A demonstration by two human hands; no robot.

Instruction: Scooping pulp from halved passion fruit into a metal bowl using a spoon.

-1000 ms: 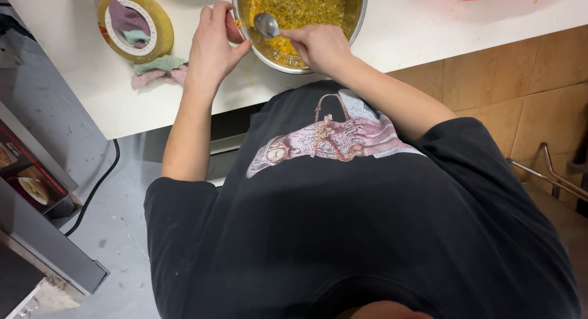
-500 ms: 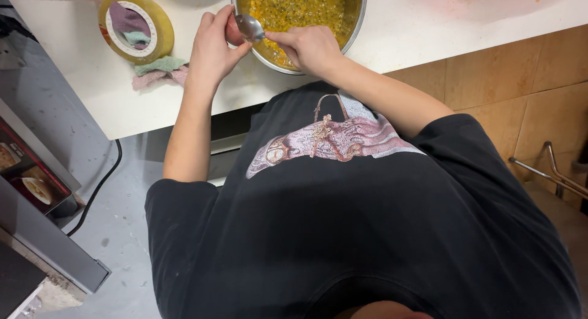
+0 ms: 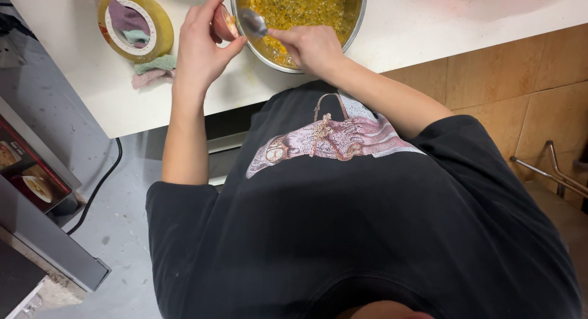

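The bowl (image 3: 354, 26) is bare metal, its rim polished and catching light, and the pulp (image 3: 300, 7) inside looks wet and glossy, flecked with dark seeds. The spoon (image 3: 252, 22) in the right hand (image 3: 312, 46) is shiny metal too. The fruit half (image 3: 223, 22) in the left hand (image 3: 202, 46) has a dull, reddish skin. The tabletop (image 3: 416, 31) is a smooth, matt white surface. To the left, the tape roll (image 3: 136, 25) has a glossy yellowish plastic sheen, and the rags (image 3: 153, 71) beside it are soft, nubbly cloth. The wall panel (image 3: 508, 80) below looks like matt wood-toned tile. The shirt (image 3: 367, 233) is matt black cloth.
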